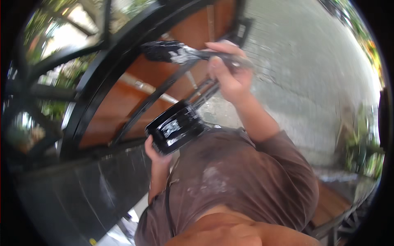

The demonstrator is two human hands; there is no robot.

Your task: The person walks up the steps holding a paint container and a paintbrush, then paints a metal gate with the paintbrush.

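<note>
I see the left hand (158, 158) below the gate (123, 53), fingers wrapped round a black paint tub (175, 128). Up and right of the tub, the right hand (227, 74) clenches a brush (180, 53), its long axis pointing left, bristles at the gate bar.
</note>
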